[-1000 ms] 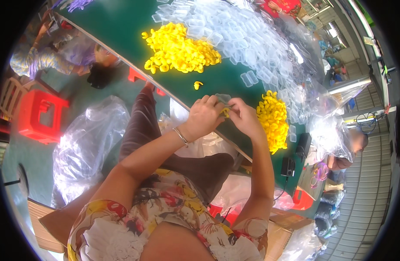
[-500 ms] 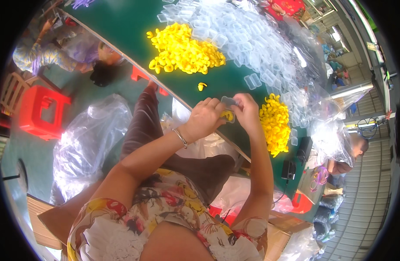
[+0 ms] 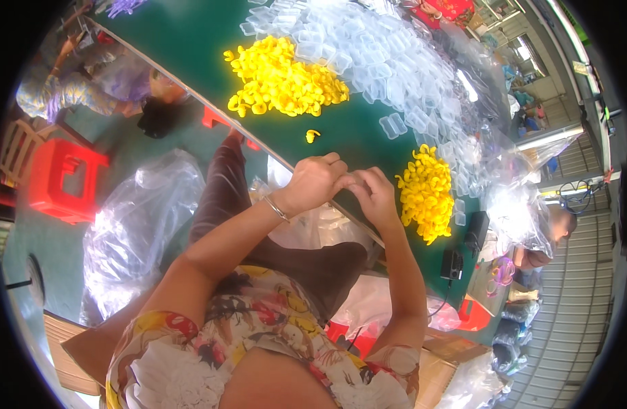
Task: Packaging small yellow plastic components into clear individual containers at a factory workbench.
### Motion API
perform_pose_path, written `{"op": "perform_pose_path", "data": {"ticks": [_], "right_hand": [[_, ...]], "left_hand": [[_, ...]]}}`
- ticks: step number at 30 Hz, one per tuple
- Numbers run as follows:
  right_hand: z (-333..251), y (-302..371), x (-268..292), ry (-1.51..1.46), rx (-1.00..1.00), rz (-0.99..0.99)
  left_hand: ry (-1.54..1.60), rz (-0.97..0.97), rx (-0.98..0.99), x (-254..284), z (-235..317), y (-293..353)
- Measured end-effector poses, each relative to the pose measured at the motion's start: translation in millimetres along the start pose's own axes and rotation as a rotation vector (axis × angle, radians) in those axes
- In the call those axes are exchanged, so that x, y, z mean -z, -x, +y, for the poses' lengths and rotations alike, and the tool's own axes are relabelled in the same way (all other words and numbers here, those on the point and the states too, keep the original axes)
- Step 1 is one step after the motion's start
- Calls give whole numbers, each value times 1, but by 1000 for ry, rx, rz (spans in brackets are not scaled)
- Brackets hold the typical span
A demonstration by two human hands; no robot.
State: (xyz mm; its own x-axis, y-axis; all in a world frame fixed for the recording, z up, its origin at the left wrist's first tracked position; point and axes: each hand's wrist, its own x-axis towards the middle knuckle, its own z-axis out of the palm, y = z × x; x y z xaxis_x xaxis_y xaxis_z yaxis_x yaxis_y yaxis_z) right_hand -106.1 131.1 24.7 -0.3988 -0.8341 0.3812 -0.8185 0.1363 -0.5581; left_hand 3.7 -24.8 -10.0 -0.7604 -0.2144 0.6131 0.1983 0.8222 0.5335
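My left hand [image 3: 317,180] and my right hand [image 3: 373,194] meet over the near edge of the green table [image 3: 368,151], fingertips pressed together. Both are closed on a small clear plastic case, which the fingers now hide; the earlier frame shows it between them with a yellow piece. Just beyond my left hand lies a single curved yellow piece [image 3: 313,136]. A large pile of yellow pieces [image 3: 283,82] sits farther to the left, and a smaller yellow pile [image 3: 426,194] is right of my right hand. Many clear cases [image 3: 395,75] spread behind, with one clear case [image 3: 393,126] nearer.
Black power adapters [image 3: 452,264] with a cable stand at the table's right end. A red stool [image 3: 68,180] and a big clear plastic bag [image 3: 143,225] are on the floor to the left. A co-worker in patterned clothing [image 3: 68,95] sits at the far left.
My hands have come slightly nearer to me and closed together. The clear case and yellow piece that showed between them are now covered by my fingers.
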Motion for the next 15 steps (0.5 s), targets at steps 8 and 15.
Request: {"op": "perform_pose_path", "data": {"ticks": [8, 15], "right_hand": [[88, -52, 22, 302, -44, 231], [78, -55, 2, 506, -63, 174]], "left_hand": [[225, -28, 64, 19, 25, 25], [63, -283, 85, 13, 16, 63]]}}
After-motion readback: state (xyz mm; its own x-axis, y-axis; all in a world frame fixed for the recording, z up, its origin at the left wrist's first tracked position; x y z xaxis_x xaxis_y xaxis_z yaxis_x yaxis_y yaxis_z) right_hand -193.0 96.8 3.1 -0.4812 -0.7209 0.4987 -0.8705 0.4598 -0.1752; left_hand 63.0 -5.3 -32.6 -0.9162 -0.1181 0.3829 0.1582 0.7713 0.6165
